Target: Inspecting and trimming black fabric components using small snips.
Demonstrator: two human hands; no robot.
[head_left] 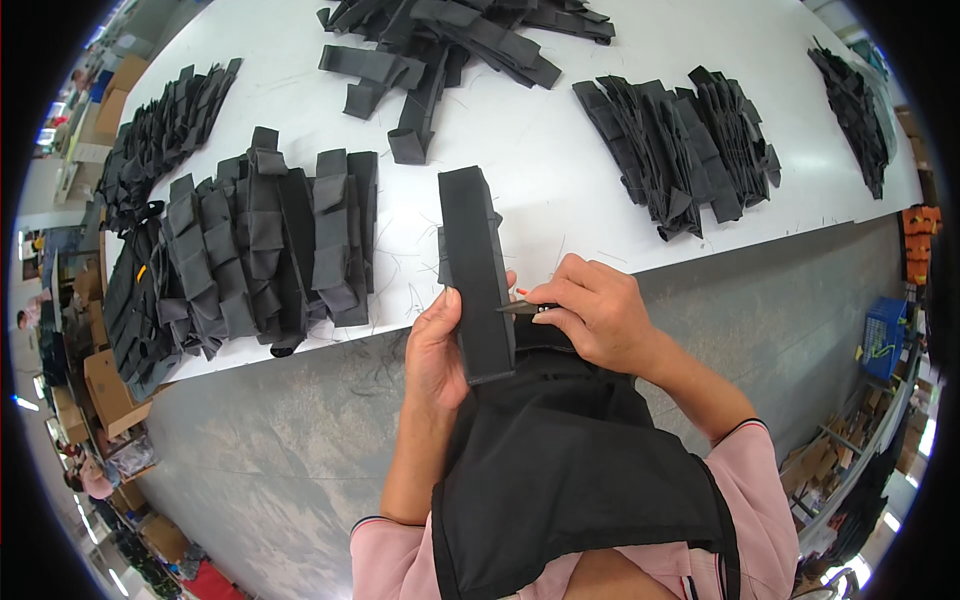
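My left hand point(434, 345) is closed around a long black fabric strip point(475, 265), held upright over the table's near edge with its flat face up. Smaller folded flaps stick out from behind the strip. In my right hand point(603, 312) is a small pair of thread snips point(519, 308), its dark pointed blades touching the right edge of the strip. A bit of orange shows by the snips. The fingers of my left hand behind the strip are mostly hidden.
On the white table point(520, 130) lie a loose pile of black strips point(440, 40) at the far middle, a row of strips point(250, 240) at left, another bundle point(680, 150) at right and one more point(850, 115) far right. Loose threads are scattered about. A blue crate point(884, 338) stands at right.
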